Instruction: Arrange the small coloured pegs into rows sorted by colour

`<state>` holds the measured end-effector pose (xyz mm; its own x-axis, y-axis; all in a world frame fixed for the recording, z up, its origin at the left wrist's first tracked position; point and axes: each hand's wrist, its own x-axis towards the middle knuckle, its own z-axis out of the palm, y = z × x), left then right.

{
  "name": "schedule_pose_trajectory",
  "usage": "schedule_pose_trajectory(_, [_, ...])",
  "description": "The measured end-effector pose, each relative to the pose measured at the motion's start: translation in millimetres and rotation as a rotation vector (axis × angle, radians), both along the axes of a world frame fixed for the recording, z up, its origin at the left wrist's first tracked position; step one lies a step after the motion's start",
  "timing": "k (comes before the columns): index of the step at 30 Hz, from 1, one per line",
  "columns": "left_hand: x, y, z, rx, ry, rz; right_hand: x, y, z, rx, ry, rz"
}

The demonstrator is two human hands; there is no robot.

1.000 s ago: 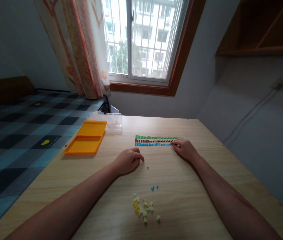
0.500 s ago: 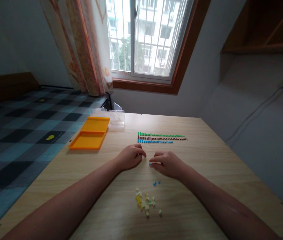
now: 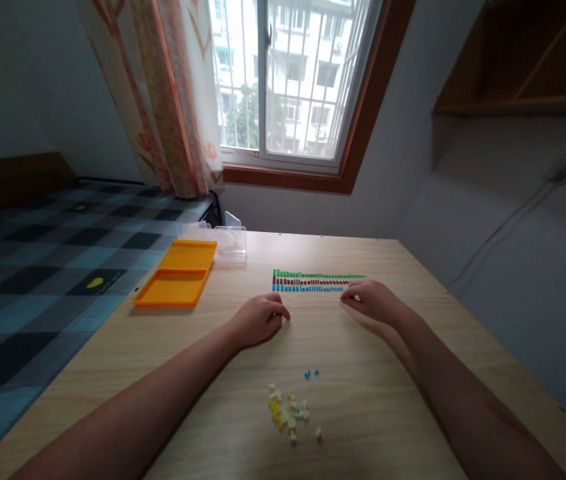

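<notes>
My right hand [image 3: 370,299] is closed in a pinch at the right end of a row of tiny blue building blocks [image 3: 307,289]. The small blue block it carried a moment ago is hidden at the fingertips now. Rows of brown blocks [image 3: 303,282] and green blocks [image 3: 313,275] run behind the blue one. My left hand [image 3: 261,319] rests on the table in front of the rows' left end, fingers loosely bent and apart, holding nothing. Loose blue blocks [image 3: 307,374] lie nearer to me, beyond a pile of cream and yellow blocks [image 3: 283,415].
An orange hinged tray [image 3: 173,288] lies open at the left of the wooden table [image 3: 223,413]. Clear plastic boxes [image 3: 231,247] stand behind it. A bed with a checked cover [image 3: 63,267] adjoins the left side, and a window [image 3: 297,80] is beyond the table.
My right hand has moved right and away from me, from beside the left hand to the blue row's right end. The left hand has stayed in place.
</notes>
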<state>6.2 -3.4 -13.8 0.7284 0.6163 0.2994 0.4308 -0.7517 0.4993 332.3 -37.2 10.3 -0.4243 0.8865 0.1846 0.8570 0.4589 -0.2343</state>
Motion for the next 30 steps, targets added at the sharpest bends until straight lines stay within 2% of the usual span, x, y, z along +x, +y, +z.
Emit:
schedule_pose_trajectory(4, [-0.4,0.4,0.8,-0.006,-0.006,0.0,33.8,12.6,-8.6,-0.115,0.014,-0.099])
schedule_pose_trajectory(9, [-0.6,0.3,1.6,-0.021,-0.015,0.006,38.8,19.3,-23.6,-0.077,0.077,-0.081])
schedule_pose_trajectory(15, [-0.8,2.0,-1.1,-0.011,-0.014,0.001,45.3,14.0,-17.1,-0.033,0.106,-0.182])
schedule_pose_trajectory(21, [-0.4,0.7,0.6,-0.018,-0.006,0.005,45.1,14.7,-16.7,-0.111,0.058,-0.144])
schedule_pose_trajectory(30, [-0.9,2.3,-1.2,-0.017,-0.001,0.002,36.5,11.0,-13.4,-0.007,0.048,-0.178])
